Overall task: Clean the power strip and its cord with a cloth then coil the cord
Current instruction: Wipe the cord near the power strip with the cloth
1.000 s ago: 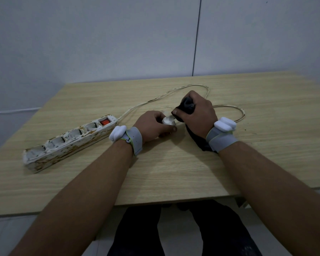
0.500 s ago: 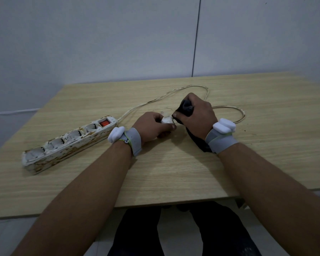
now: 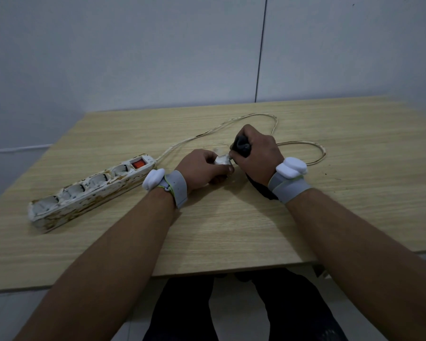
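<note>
A dirty white power strip (image 3: 91,190) with a red switch lies diagonally on the left of the wooden table (image 3: 231,230). Its stained cord (image 3: 251,118) runs from the switch end up and right, loops behind my hands and curves back on the right. My left hand (image 3: 203,169) grips the white plug (image 3: 223,160) at the table's middle. My right hand (image 3: 256,153) holds a dark cloth (image 3: 242,143) bunched in its fist and presses it against the plug. More of the cloth trails under my right wrist.
A grey wall stands right behind the table's far edge. The table's near edge is just above my dark-clothed legs. Both wrists carry grey bands with white pods.
Both hands stay at the plug. The right hand with the cloth has shifted slightly against the plug; the strip and cord lie as before.
</note>
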The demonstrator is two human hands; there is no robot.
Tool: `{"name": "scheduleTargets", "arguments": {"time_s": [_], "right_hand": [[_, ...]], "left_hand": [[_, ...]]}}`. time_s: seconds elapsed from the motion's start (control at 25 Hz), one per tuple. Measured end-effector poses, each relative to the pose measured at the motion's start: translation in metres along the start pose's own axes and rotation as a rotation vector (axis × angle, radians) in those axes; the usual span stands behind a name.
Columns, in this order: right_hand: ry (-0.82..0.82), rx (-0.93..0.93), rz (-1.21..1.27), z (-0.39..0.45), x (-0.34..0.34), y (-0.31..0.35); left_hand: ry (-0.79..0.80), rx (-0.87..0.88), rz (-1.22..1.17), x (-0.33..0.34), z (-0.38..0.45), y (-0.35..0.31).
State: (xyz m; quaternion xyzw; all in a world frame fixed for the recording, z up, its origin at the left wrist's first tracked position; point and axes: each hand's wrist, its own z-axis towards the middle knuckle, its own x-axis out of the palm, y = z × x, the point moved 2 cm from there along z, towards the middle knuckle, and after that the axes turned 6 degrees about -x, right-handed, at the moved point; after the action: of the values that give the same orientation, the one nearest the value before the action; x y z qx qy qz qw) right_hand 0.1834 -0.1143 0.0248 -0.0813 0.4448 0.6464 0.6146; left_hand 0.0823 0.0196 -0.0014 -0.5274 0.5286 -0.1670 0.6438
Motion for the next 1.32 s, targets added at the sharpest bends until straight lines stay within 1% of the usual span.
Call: {"name": "scheduleTargets", "arguments": {"time_s": [0.12,0.28,0.52,0.72,0.96,1.04,1.16,1.32], "right_hand": [[0.049,-0.043,0.002,-0.001,-0.002,-0.001],[-0.051,0.025,0.049,-0.001,-0.005,-0.002],[0.066,-0.015,0.011,-0.003,-0.005,-0.002],[-0.025,0.016,-0.004,-0.003,-0.007,-0.003],[0.097,-0.030,0.011,-0.005,-0.006,-0.004],[0.078,-0.018,0.028,-0.006,-0.009,-0.006],[0.005,0.022,0.032,-0.006,-0.011,-0.007],[-0.027,0.035,0.026,-0.006,-0.011,-0.008]], "left_hand": [[-0.001,0.001,0.007,0.000,0.000,0.001],[-0.006,0.009,0.014,0.000,0.001,0.001],[-0.012,0.020,0.048,0.000,0.000,0.000],[-0.012,0.012,0.043,0.000,-0.001,-0.001],[-0.023,0.011,0.055,0.000,-0.001,0.000],[-0.016,0.008,0.043,-0.001,-0.001,0.000],[-0.006,0.009,0.032,-0.001,-0.001,0.000],[0.006,0.000,-0.115,0.000,-0.002,0.001]]}}
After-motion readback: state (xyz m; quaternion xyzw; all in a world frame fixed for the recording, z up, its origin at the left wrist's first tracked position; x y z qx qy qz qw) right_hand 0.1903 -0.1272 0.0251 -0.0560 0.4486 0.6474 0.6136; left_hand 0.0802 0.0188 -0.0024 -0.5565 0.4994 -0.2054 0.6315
